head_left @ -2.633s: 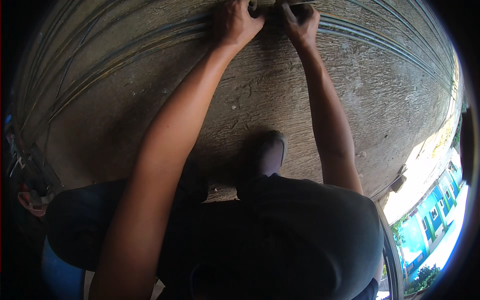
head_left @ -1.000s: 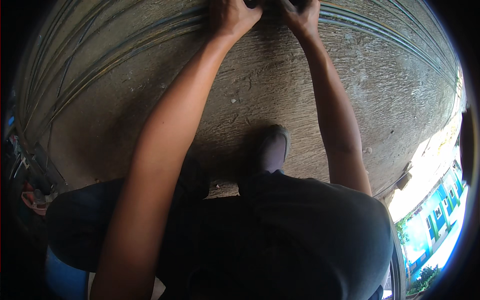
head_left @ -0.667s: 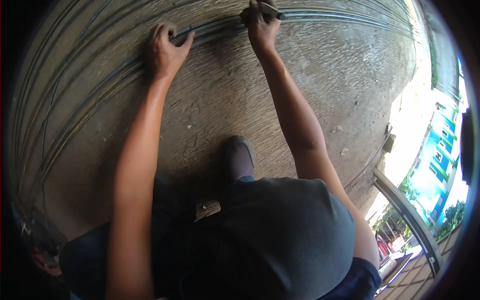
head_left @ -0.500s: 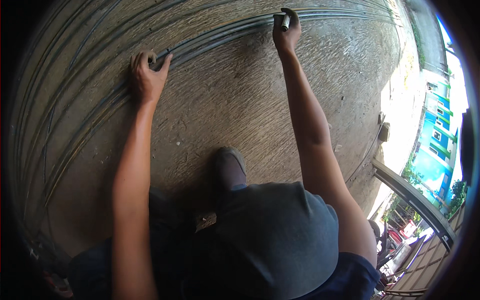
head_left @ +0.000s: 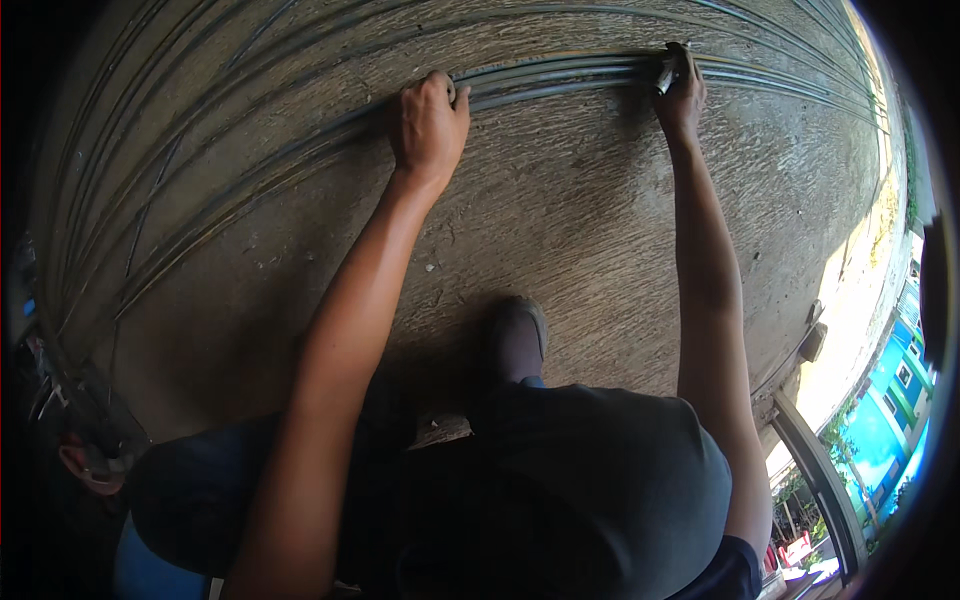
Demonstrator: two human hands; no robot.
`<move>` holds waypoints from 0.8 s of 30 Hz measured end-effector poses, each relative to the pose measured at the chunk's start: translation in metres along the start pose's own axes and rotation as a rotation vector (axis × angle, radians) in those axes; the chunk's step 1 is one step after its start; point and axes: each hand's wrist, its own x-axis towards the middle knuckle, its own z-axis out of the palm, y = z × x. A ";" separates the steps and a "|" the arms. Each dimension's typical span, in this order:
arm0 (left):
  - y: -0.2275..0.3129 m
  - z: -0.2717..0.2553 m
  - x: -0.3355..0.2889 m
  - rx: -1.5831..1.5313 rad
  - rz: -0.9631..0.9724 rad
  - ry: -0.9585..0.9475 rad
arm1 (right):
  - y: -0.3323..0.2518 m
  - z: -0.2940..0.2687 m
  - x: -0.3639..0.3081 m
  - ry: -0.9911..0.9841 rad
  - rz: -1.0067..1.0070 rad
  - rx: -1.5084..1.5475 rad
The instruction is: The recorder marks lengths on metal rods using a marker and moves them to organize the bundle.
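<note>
"Metal rods (head_left: 560, 70): where are they laid?"
"Across the floor (head_left: 600, 230), toward its right edge."
"Fingers?"
"Left hand (head_left: 430, 130) curled at the rods, grip can't be told. By the right hand (head_left: 685, 102), a short pale tool (head_left: 664, 78) is grasped, right beside the rods."

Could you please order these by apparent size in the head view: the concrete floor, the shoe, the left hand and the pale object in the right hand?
1. Concrete floor
2. Left hand and shoe: too close to rank surely
3. Pale object in the right hand
</note>
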 end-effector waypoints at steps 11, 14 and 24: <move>0.002 0.008 0.004 0.058 -0.155 0.005 | 0.002 -0.004 0.005 -0.076 -0.120 0.023; -0.006 0.010 0.007 0.059 -0.110 0.020 | -0.003 0.001 0.005 -0.054 -0.125 0.028; -0.021 0.018 0.022 0.075 -0.027 0.076 | -0.027 -0.019 0.006 -0.185 -0.053 -0.038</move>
